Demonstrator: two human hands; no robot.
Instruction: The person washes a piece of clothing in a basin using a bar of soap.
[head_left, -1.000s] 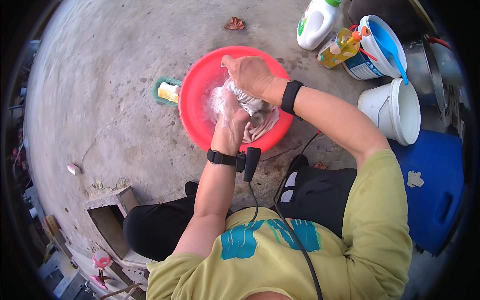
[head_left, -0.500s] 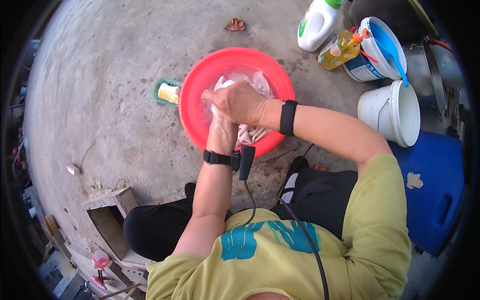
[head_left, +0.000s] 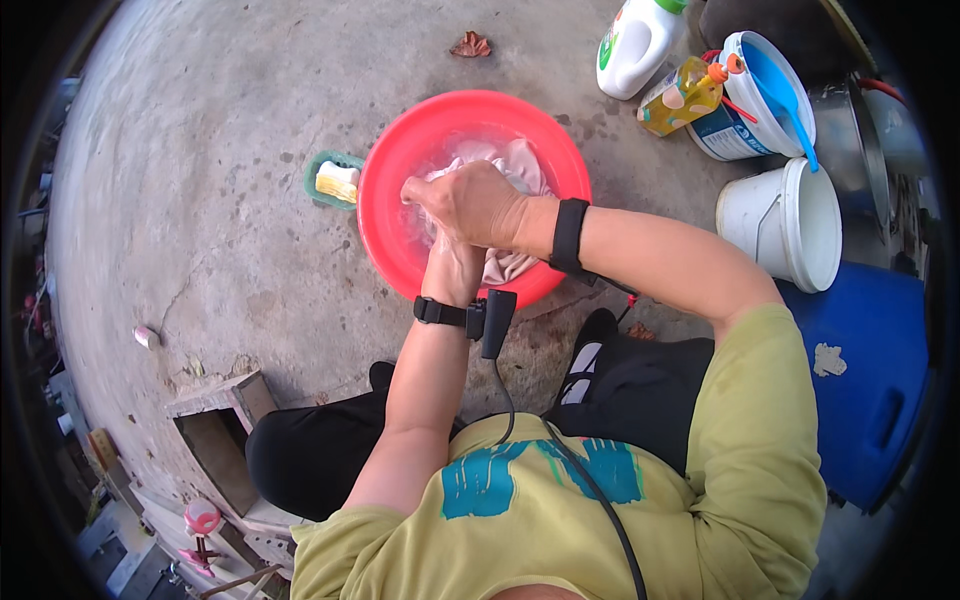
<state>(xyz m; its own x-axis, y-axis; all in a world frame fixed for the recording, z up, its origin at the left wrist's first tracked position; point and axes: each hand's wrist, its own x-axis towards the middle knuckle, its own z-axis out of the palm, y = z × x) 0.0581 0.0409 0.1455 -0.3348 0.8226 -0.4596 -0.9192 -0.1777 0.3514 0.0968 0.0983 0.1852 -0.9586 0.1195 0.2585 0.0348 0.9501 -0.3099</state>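
A red plastic basin (head_left: pixel 390 130) stands on the floor ahead of me, holding sudsy water and a wet, pale pink cloth (head_left: pixel 522 165). My right hand (head_left: pixel 478 205) is over the middle of the basin, fingers curled down onto the cloth, thumb side to the left. Beneath it my left hand (head_left: pixel 455 258) reaches in from below, soapy at the wrist. The right hand covers most of the left one, so its fingers do not show. Parts of the cloth bunch up beyond the hands and at the near right of the basin.
Left of the basin, a green dish (head_left: pixel 318 195) carries a white and yellow soap bar (head_left: pixel 338 181). At the far right stand a white detergent bottle (head_left: pixel 635 45), a yellow bottle (head_left: pixel 680 98) and white buckets (head_left: pixel 755 215). A blue plastic container (head_left: pixel 855 370) is at my right.
Both hands stay together over the basin, shifted very slightly. The cable from my right wrist has swung, and less white cloth shows by the right thumb.
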